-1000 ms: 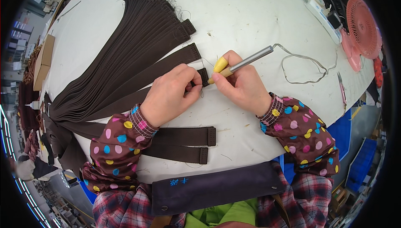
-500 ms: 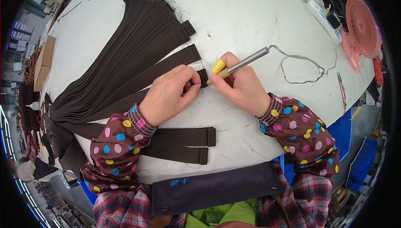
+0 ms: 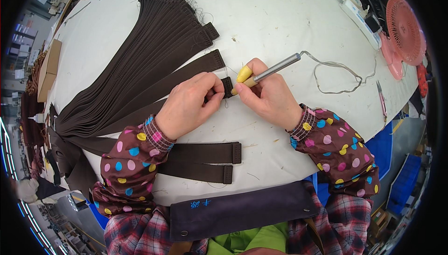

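My left hand (image 3: pixel 189 103) is closed on a dark brown fabric strap (image 3: pixel 227 87), just behind its stitched end, with thumb and finger pinched together. In my right hand (image 3: pixel 273 98) is a corded pen-shaped tool like a soldering iron (image 3: pixel 280 66), with a metal barrel and a tan grip. A yellow finger cover (image 3: pixel 244 74) sits on one finger of that hand. The tool's front end is at the strap's end; my fingers hide its very tip. Loose threads hang around the strap end. Beyond my left hand, a fanned pile of like straps (image 3: pixel 135 59) spreads over the white table.
Two more strap ends (image 3: pixel 205 153) lie nearer me, right of my left sleeve. The tool's grey cord (image 3: pixel 333 63) loops on the table (image 3: pixel 280 26). Tweezers (image 3: pixel 381 98) lie at the right edge, below a pink fan (image 3: pixel 403 31) and a white power strip (image 3: pixel 361 24).
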